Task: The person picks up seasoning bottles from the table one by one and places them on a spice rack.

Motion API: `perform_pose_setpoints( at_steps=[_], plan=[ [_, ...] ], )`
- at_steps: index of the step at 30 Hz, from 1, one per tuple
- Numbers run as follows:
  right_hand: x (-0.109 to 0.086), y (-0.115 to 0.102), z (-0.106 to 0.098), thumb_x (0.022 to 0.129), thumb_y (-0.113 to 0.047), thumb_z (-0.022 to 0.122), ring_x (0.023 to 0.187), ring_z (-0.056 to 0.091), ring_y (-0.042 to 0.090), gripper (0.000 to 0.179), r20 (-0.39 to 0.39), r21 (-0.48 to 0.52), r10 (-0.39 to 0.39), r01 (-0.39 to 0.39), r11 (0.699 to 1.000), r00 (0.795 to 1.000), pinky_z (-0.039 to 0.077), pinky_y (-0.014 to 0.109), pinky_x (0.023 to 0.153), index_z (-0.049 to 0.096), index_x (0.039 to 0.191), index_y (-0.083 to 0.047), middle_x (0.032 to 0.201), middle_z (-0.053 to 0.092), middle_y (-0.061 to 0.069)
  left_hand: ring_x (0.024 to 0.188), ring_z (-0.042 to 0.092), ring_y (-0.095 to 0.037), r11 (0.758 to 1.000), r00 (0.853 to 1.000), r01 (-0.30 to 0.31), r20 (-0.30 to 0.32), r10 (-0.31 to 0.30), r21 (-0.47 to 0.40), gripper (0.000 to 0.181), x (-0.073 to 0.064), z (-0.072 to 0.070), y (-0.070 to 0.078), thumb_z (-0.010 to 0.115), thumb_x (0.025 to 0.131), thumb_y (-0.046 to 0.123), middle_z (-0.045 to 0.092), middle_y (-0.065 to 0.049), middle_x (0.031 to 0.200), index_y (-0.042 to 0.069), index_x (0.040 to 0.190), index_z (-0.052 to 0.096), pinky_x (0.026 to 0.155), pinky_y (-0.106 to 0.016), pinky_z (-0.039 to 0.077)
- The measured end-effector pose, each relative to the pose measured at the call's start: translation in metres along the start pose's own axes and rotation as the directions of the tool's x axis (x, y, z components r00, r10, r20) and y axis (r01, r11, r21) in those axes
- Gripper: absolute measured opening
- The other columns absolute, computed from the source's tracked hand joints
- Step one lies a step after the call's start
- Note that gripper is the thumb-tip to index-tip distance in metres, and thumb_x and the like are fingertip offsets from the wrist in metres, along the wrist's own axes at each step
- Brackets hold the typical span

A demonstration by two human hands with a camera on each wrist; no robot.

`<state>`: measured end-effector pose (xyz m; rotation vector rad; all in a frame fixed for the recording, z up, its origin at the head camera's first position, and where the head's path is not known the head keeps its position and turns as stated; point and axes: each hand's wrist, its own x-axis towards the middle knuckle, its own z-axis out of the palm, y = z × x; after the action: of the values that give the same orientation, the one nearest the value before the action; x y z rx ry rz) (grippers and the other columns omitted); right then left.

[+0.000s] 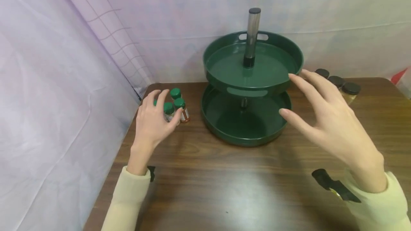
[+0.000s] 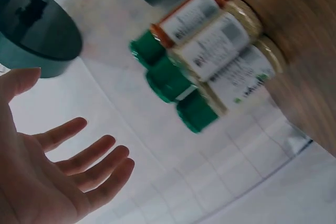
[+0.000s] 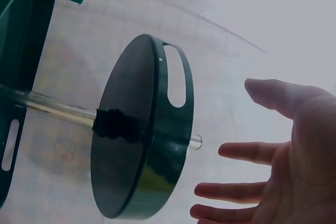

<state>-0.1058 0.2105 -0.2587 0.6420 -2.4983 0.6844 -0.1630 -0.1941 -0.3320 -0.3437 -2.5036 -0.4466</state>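
Observation:
Over the table's left side my left hand hovers with fingers spread, holding nothing. Near it stand several green-capped spice jars, one with red-orange contents; in the left wrist view the jars are apart from the fingers. A two-tier green tray stand with a metal post occupies the middle, both tiers bare. My right hand is raised at the stand's right, thumb and fingers apart. Its fingertips overlap the upper tier's rim in the head view, while the right wrist view shows a gap from the upper tier.
Black-capped jars stand at the table's back right, partly behind my right hand. The wooden table stretches in front of the stand. A pale cloth hangs behind it, and another sheet covers the left.

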Motion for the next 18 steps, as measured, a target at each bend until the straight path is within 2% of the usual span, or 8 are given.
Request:
perform_pose_setpoints(
  at_steps=[5, 18],
  plan=[
    [0.006, -0.003, 0.006, 0.090, -0.033, 0.077, 0.143, 0.033, 0.040, 0.074, -0.004, 0.008, -0.020, 0.020, 1.000, 1.000, 0.029, 0.064, 0.110, 0.043, 0.155, -0.020, 0.159, 0.035, 0.012, 0.123, 0.049, -0.046, 0.997, 0.996, 0.076, 0.044, -0.076, -0.006, 0.064, 0.000, 0.002, -0.017, 0.062, 0.092, 0.042, 0.045, -0.022, 0.144, 0.009, 0.145, 0.048, 0.091, -0.065, 0.045],
    [0.016, -0.001, 0.018, 0.090, -0.035, 0.076, 0.142, 0.035, 0.039, 0.071, -0.008, 0.019, -0.052, 0.053, 0.998, 0.999, 0.028, 0.059, 0.114, 0.048, 0.152, -0.018, 0.156, 0.039, 0.015, 0.122, 0.050, -0.048, 0.984, 0.983, 0.169, 0.081, -0.164, -0.056, 0.062, 0.001, 0.009, -0.052, 0.059, 0.091, 0.035, 0.046, -0.026, 0.141, 0.009, 0.147, 0.046, 0.090, -0.068, 0.044]
  ],
)
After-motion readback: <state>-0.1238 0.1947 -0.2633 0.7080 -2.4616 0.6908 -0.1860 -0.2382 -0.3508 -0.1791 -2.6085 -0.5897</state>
